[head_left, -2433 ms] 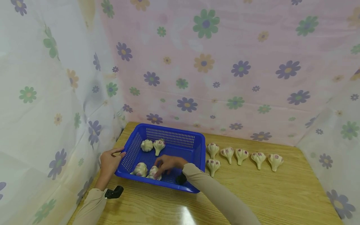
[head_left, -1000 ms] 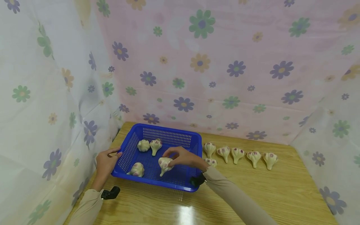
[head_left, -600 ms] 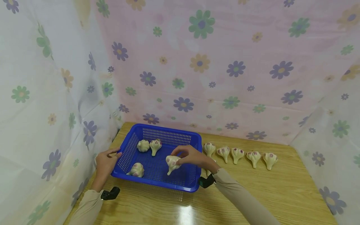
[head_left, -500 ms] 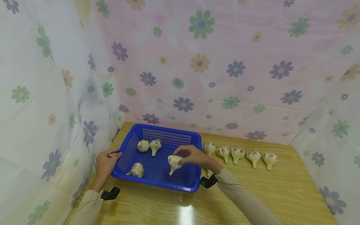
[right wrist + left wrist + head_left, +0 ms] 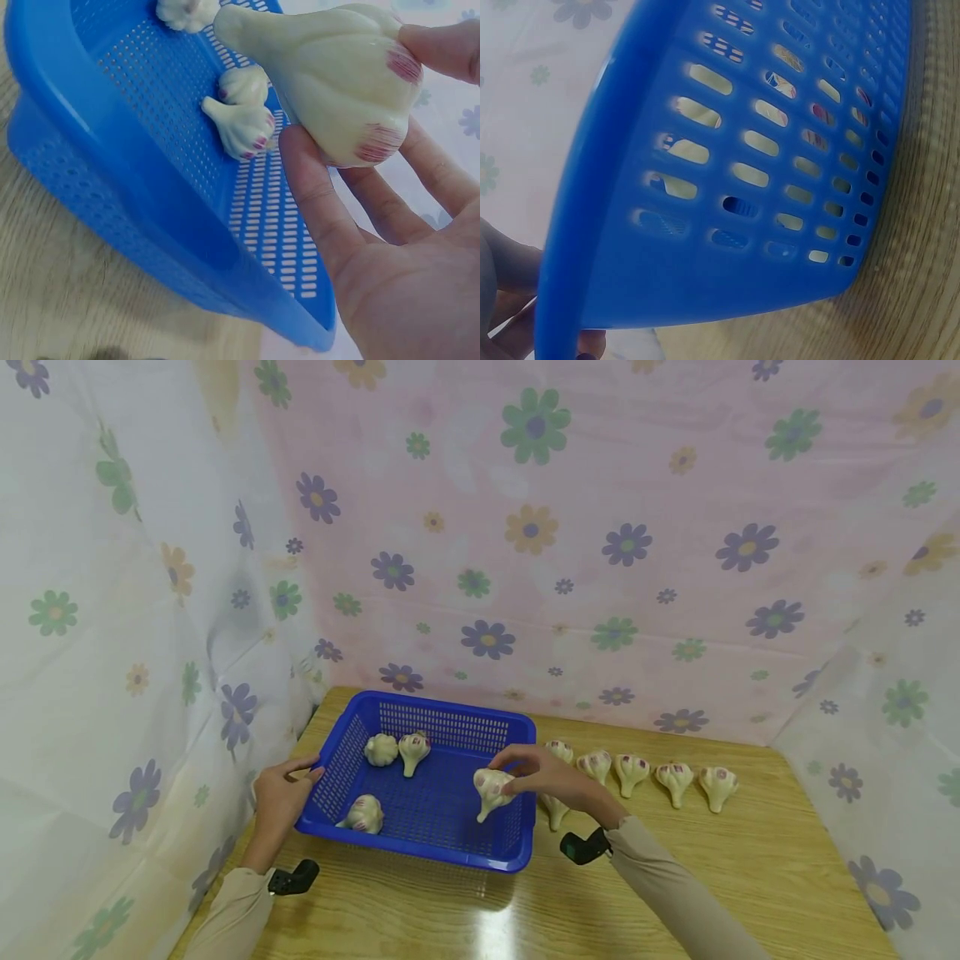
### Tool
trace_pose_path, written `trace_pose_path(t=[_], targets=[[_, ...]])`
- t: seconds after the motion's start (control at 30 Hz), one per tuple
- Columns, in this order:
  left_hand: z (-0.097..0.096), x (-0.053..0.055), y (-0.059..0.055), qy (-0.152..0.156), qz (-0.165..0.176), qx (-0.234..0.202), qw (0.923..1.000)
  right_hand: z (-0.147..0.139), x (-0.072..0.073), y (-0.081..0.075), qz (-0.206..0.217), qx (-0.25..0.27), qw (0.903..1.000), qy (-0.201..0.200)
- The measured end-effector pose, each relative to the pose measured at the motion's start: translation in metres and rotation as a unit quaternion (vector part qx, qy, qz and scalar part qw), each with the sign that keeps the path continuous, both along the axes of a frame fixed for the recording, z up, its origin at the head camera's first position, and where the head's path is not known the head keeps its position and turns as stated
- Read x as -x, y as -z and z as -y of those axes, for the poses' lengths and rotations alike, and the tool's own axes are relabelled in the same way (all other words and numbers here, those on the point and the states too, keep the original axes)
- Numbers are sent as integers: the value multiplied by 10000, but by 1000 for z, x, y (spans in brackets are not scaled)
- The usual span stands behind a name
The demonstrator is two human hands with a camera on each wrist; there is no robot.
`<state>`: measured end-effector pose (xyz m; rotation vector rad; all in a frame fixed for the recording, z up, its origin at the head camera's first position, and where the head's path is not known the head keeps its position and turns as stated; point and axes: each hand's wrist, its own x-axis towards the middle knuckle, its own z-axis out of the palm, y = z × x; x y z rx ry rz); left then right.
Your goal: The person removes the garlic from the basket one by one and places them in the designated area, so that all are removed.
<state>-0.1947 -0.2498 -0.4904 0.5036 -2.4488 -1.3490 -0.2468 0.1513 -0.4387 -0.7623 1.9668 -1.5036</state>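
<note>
1. The right grip (image 5: 553, 778) grasps one garlic bulb: in the right wrist view, the thumb and fingers hold the fat, purple-streaked end and leave the stem free.
2. That held garlic bulb (image 5: 492, 790) is in the air over the right side of the blue basket (image 5: 416, 850), its stem angled down. Whether it clears the rim is hard to tell.
3. The left grip (image 5: 282, 797) pinches the basket's left rim, beside the worktop's left edge.
4. The basket stands toward the far left corner of the worktop (image 5: 660, 885). Three bulbs lie inside: a rounded bulb (image 5: 381, 750) and a stemmed bulb (image 5: 413, 752) side by side on the far left, and a near-side bulb (image 5: 364, 815) by the basket's near left corner.
5. To the right of the basket, five bulbs form a row (image 5: 674, 783) along the worktop's far edge, reaching toward its far right corner. A sixth, the partly hidden bulb (image 5: 556, 812), lies on the near side of the row's left end, just beside the basket.
6. By count, the handling looks well past halfway if bulbs are leaving the basket: six are out, one is in hand, three are left inside. The direction itself is uncertain.
7. Flowered sheeting (image 5: 570, 502) hangs behind the far edge.
</note>
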Motion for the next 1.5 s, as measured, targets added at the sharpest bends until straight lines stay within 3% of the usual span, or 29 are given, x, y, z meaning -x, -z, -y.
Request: trace_pose_path(t=[0.63, 1.17, 1.5], targets=[[-1, -1, -2, -7, -7, -35, 10000, -52, -8, 0, -322, 41, 9992, 248], [-3, -2, 0, -102, -196, 17, 9998, -79, -11, 3, -187, -14, 9987, 477], [-2, -2, -3, -72, -30, 22, 10000, -93, -11, 6, -199, -92, 9988, 429]])
